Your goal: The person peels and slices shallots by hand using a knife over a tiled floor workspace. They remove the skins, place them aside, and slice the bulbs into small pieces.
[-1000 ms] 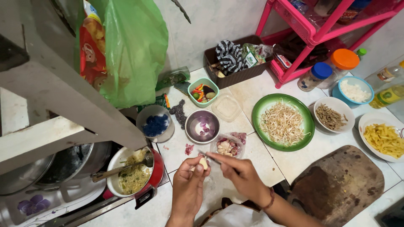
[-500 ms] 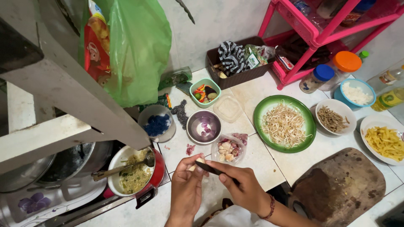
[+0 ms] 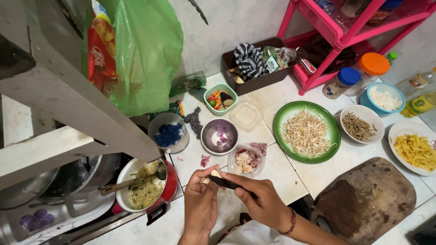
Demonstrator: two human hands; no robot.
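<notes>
Looking down from the head camera, the left hand (image 3: pixel 201 199) is curled around a small pale garlic clove (image 3: pixel 215 173), pinching it at the fingertips. The right hand (image 3: pixel 261 199) is closed on a dark knife (image 3: pixel 225 182), and the blade lies against the clove. Both hands are low in the middle, above the white tiled counter (image 3: pixel 281 168). Just behind them sits a clear bag of garlic (image 3: pixel 246 159), and behind that a small metal bowl (image 3: pixel 220 136) with purple peels inside. To the left is a red pot (image 3: pixel 167 190) of noodles with a spoon (image 3: pixel 136 180) in it. To the right are a green plate (image 3: pixel 334 131) of bean sprouts and a dark wooden cutting board (image 3: pixel 368 199).
</notes>
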